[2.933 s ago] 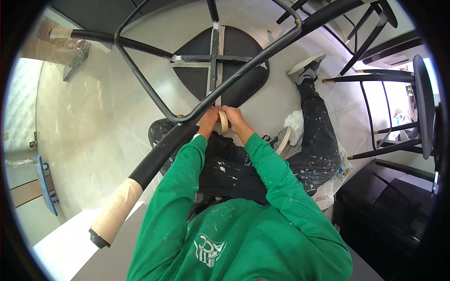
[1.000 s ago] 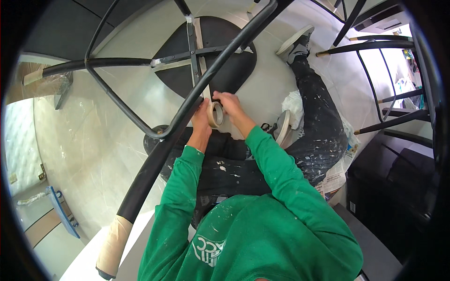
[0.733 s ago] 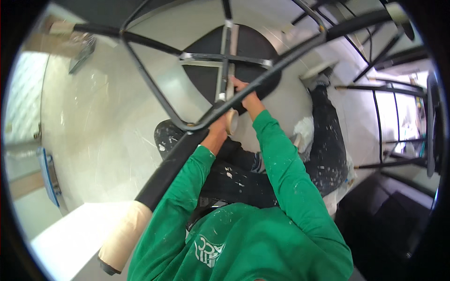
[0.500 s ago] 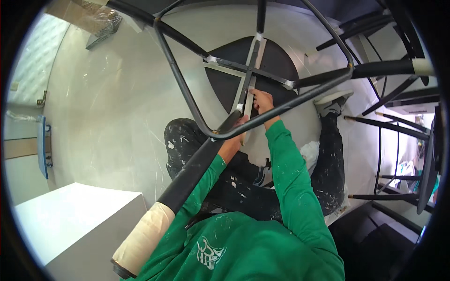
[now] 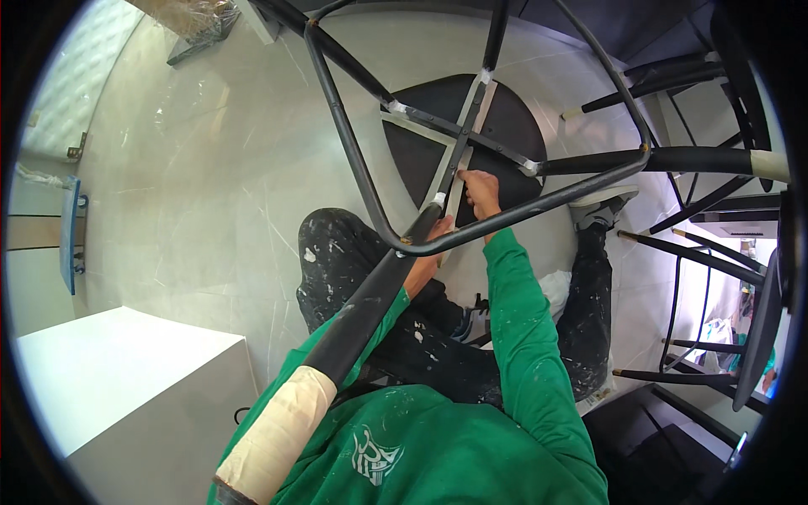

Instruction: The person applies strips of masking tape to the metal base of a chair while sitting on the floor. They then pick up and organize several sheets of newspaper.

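Observation:
A black metal chair lies upturned over my lap, its round seat (image 5: 497, 126) toward the floor and its legs toward me. My right hand (image 5: 481, 190) reaches through the frame, fingers closed on a pale tape strip (image 5: 461, 172) that runs along a cross bar under the seat. My left hand (image 5: 423, 257) is just behind the junction of the ring bar (image 5: 539, 210) and the near leg (image 5: 362, 311), mostly hidden by them. The near leg's tip is wrapped in beige masking tape (image 5: 273, 438). Another leg's tip at the right is taped too (image 5: 770, 165).
I sit on a pale marble-look floor (image 5: 202, 194) in paint-spattered dark trousers. A white box or cabinet (image 5: 118, 379) stands at my lower left. More black chairs (image 5: 715, 252) crowd the right side. A blue-edged object (image 5: 69, 231) leans at the far left.
The chair has tilted and swung so the near leg points lower left. My right hand moved from the tape roll near the ring bar up onto the cross bar; the left stayed by the leg.

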The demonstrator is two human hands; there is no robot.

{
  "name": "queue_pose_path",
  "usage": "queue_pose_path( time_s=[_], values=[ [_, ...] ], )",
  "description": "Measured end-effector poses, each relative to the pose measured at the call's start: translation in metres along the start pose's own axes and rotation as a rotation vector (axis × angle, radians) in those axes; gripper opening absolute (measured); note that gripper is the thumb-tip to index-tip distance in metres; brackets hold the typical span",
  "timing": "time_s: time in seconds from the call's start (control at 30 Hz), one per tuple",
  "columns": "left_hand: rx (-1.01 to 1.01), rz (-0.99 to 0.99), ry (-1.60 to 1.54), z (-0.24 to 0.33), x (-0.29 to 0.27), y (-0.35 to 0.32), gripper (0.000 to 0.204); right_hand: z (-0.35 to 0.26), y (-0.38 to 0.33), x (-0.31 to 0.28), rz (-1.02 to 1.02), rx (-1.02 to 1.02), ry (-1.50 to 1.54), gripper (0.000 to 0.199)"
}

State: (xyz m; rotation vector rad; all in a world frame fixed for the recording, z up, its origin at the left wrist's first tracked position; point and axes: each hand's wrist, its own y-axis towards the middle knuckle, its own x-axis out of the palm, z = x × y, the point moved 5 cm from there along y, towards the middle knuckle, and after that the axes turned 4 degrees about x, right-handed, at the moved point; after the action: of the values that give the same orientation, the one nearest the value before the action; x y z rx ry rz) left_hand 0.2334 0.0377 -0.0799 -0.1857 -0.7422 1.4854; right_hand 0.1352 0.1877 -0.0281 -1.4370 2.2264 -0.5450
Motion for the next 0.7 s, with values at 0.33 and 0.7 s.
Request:
queue_pose_path(
  time_s=[0.33,0.7],
  values=[
    [-0.078,0.04,-0.047,-0.012,0.007,0.002,0.031,0.014,0.032,-0.016,0.12,-0.233,-0.321,0.025],
    [-0.076,-0.006,0.098,0.001,0.014,-0.003,0.035,0.008,0.028,-0.018,0.114,-0.442,-0.381,0.026]
  ],
)
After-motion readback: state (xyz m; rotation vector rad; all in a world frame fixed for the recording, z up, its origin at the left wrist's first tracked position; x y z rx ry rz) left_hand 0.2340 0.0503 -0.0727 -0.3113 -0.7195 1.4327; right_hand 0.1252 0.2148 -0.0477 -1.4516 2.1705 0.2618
